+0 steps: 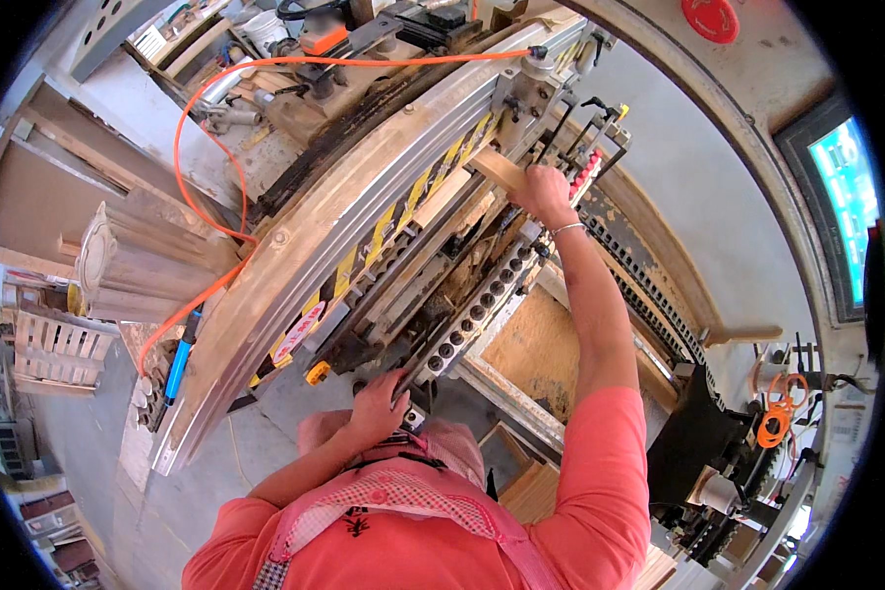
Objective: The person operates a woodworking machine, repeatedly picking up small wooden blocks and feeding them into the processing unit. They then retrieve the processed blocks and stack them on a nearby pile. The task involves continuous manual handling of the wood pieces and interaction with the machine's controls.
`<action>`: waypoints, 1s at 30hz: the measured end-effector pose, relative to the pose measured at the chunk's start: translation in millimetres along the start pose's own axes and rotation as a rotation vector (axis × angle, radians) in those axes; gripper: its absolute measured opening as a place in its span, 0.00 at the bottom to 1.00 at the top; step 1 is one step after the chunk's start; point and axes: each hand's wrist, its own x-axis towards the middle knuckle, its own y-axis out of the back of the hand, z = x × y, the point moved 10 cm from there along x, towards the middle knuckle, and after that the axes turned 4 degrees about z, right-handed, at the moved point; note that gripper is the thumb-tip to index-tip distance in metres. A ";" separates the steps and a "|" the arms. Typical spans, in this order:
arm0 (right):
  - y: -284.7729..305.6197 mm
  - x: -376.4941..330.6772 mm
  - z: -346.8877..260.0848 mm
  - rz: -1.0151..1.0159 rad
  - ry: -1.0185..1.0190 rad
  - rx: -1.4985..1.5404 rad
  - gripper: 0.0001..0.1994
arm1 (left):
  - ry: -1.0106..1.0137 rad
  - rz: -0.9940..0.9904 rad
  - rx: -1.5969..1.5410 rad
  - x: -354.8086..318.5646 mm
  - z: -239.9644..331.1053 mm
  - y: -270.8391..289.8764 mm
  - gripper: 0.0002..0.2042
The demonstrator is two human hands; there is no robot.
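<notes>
Wooden piece [500,171] is held out at one o'clock from the middle of the view. Its lower-right end is gripped by the closed fingers of the right hand [544,195]; by being pinched there, most of its upper face seems to be left uncovered. Whether its other end is touching the metal beam [442,103] cannot be told.

At seven o'clock the left hand [377,405] is set, fingers curled, by the near end of a rail with black round fittings [477,313], perhaps as a brace while the right arm is stretched forward; whether anything is gripped there cannot be told. An orange hose [364,61] is looped from twelve round to nine o'clock, presumably kept clear of both hands.
</notes>
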 end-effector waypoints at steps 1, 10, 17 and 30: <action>0.8 -1.0 -1.5 0.001 0.006 0.001 0.22 | 0.023 -0.011 -0.004 -0.9 -2.3 -2.1 0.18; 1.6 -4.0 -9.0 0.019 0.018 -0.036 0.21 | 0.015 -0.004 -0.027 -0.7 -5.8 -3.1 0.18; -7.5 -5.3 -2.9 -0.083 -0.014 -0.042 0.19 | 0.060 -0.076 0.027 2.3 -4.8 -7.7 0.19; -7.8 -4.1 -1.6 0.028 -0.004 -0.019 0.12 | 0.318 -0.138 -0.023 -7.4 -26.3 -15.5 0.17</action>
